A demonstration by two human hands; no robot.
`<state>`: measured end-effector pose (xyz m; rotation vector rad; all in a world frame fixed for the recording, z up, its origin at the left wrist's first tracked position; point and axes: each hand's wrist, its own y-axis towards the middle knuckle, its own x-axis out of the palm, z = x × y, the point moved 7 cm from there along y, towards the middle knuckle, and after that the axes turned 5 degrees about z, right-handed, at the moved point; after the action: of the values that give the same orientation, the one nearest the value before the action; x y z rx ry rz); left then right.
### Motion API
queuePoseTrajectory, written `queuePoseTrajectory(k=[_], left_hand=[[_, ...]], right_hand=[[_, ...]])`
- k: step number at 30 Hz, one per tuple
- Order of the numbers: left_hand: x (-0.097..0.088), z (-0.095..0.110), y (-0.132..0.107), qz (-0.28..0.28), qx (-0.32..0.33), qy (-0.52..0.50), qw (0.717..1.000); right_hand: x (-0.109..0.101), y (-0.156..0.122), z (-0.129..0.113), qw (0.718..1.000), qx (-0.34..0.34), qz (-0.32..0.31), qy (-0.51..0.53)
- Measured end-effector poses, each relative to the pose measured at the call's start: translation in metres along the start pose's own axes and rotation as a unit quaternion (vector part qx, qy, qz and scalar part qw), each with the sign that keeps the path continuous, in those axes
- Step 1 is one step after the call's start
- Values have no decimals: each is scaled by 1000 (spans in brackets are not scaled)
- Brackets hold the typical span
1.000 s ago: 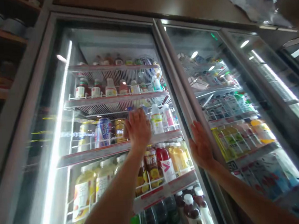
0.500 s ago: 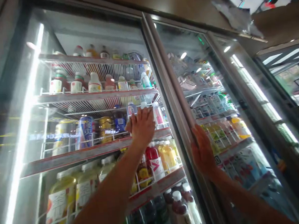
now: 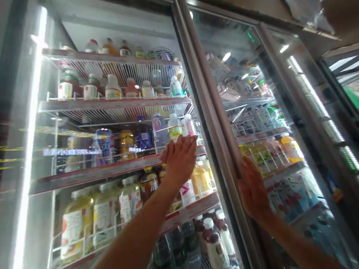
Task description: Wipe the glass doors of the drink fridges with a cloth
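My left hand (image 3: 181, 158) is raised in front of the left glass door of a drinks fridge, palm toward the glass, fingers outstretched. Behind it stand a pale purple bottle (image 3: 159, 130), a white-capped bottle with a green and yellow label (image 3: 174, 127) and a pink bottle (image 3: 189, 126). Nothing shows in this hand, though its palm is hidden. My right hand (image 3: 254, 188) rests along the metal door frame (image 3: 221, 135) between two doors, its fingers stretched upward against the edge.
Shelves behind the glass hold large yellow juice bottles (image 3: 76, 225), cans (image 3: 126, 143) and dark bottles with white caps (image 3: 215, 247). A second glass door (image 3: 236, 26) stands to the right. Light strips (image 3: 28, 154) and reflections show on the glass. Cardboard and plastic (image 3: 299, 0) lie on top.
My left hand has moved right and slightly down across the front of the bottles, uncovering the purple and green-labelled ones. My right hand stays at the frame. The view has shifted a little.
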<state>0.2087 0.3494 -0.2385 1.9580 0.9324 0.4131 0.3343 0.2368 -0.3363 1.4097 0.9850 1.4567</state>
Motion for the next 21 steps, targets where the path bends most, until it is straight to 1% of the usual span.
queuePoseTrajectory(k=[1,2,3,4,5,6,7,8,9,10,11,12,13,14,15,16,17,18,19,20,21], left_hand=[[0,9,-9,-6,29,-9,1000],[0,24,-21,-15,93,-26,995],[1,39,-34,-26,165,-44,985],[1,47,-45,-35,221,-56,973],[-1,45,-50,-41,244,-59,967],[-3,31,-47,-43,231,-51,971],[-8,7,-38,-37,177,-31,983],[-15,-24,-26,-23,97,-5,995],[-24,-55,-16,-5,15,21,1000],[-34,-83,-11,20,-77,47,996],[-42,-102,-12,39,-144,67,987],[-47,-109,-18,51,-179,80,979],[-48,-103,-27,50,-168,82,981],[-45,-88,-38,34,-112,73,990],[-40,-69,-53,12,-36,58,998],[-37,-54,-69,-10,34,43,998],[-36,-48,-85,-26,76,35,996],[-40,-56,-98,-31,77,38,996],[-48,-77,-107,-23,34,52,998],[-61,-108,-114,-2,-41,73,996],[-77,-143,-121,28,-127,96,987]], right_hand=[[3,-3,-3,1000,3,-5,2],[6,-6,-6,1000,7,-12,3],[9,-9,-10,1000,9,-21,3],[12,-10,-13,999,8,-32,3],[15,-11,-17,999,3,-38,2],[17,-11,-21,999,-4,-39,2],[20,-10,-25,999,-11,-38,4],[23,-7,-29,999,-16,-34,9],[27,-4,-33,999,-19,-30,14],[33,-1,-38,999,-19,-25,21],[39,2,-43,999,-17,-24,27],[47,5,-50,999,-16,-23,32],[54,8,-57,999,-16,-23,36],[62,9,-64,999,-17,-22,37],[69,9,-71,999,-19,-24,37],[77,9,-76,999,-22,-30,32],[83,7,-81,999,-26,-41,24],[89,4,-85,998,-31,-53,13],[94,1,-86,997,-36,-67,2],[97,-2,-87,996,-41,-79,-8],[100,-5,-87,995,-46,-88,-16]])
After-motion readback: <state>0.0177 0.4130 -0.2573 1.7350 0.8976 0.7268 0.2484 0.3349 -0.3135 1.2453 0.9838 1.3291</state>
